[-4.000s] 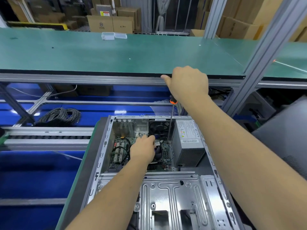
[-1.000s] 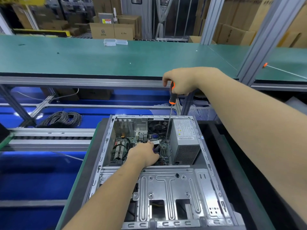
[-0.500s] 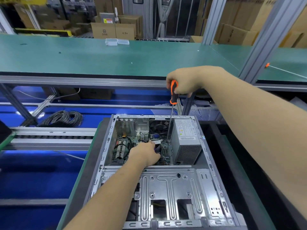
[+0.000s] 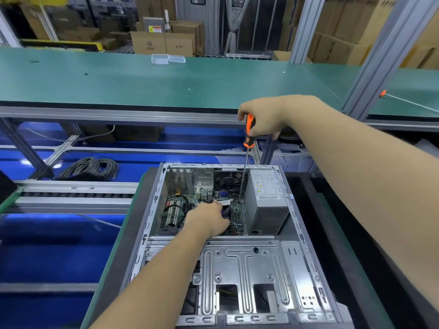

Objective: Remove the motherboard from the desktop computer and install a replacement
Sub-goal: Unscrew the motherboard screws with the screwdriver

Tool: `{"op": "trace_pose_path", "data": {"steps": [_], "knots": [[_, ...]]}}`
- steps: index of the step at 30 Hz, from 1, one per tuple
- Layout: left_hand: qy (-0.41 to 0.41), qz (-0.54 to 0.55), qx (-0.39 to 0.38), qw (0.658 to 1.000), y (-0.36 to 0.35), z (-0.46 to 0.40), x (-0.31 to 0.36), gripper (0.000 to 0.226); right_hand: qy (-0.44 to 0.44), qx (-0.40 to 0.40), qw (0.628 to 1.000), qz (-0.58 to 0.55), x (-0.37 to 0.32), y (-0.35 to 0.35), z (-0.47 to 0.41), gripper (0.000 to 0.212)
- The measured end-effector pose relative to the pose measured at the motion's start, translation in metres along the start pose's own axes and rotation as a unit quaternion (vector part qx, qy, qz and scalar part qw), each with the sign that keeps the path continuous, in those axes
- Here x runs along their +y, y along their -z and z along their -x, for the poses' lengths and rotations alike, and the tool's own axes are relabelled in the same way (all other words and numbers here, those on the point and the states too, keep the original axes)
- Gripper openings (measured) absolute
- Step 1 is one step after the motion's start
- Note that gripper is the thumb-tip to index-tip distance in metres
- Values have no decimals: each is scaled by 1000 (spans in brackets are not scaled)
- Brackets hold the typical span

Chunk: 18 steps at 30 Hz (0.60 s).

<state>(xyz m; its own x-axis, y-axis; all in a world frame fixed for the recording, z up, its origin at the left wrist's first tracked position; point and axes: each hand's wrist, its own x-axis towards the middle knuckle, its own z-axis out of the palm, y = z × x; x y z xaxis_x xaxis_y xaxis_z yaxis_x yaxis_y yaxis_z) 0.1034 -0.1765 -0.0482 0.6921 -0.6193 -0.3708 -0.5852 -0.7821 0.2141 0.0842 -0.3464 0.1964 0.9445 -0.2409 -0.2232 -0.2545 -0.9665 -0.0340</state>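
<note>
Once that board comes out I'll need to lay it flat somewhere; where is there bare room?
The green bench top behind the computer case is bare, apart from a clear box at its far edge. The blue shelf beside the cable coil is partly free. Inside the case it is crowded: left hand, screwdriver, power supply.

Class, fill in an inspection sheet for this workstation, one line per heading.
Surface: green mat under the case.
Job's things: open computer case; motherboard inside, beside the power supply.
Clutter: clear plastic boxes on the green bench.
Grippers: right hand grips the screwdriver; left hand rests on the motherboard.
Cables: black leads on the motherboard; grey coil behind.
Surroundings: cardboard boxes.
</note>
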Motion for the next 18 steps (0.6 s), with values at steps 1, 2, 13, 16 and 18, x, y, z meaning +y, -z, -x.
{"op": "trace_pose_path", "data": {"steps": [1, 2, 13, 16, 18], "knots": [[1, 0, 0, 1000, 0, 0, 0, 59, -17, 4, 1000, 15, -1, 0, 0, 34], [2, 1, 1, 1000, 0, 1, 0, 59, -35, 14, 999, 33, -1, 1, 2, 42], [3, 5, 4, 1000, 2, 3, 1, 52, -12, 15, 1000, -14, 3, 2, 0, 29], [4, 7, 4, 1000, 1, 2, 0, 54, -12, -6, 1000, -5, 2, 3, 1, 33], [6, 9, 1, 1000, 1, 1, 0, 58, -43, 8, 999, 31, 2, 3, 3, 49]]}}
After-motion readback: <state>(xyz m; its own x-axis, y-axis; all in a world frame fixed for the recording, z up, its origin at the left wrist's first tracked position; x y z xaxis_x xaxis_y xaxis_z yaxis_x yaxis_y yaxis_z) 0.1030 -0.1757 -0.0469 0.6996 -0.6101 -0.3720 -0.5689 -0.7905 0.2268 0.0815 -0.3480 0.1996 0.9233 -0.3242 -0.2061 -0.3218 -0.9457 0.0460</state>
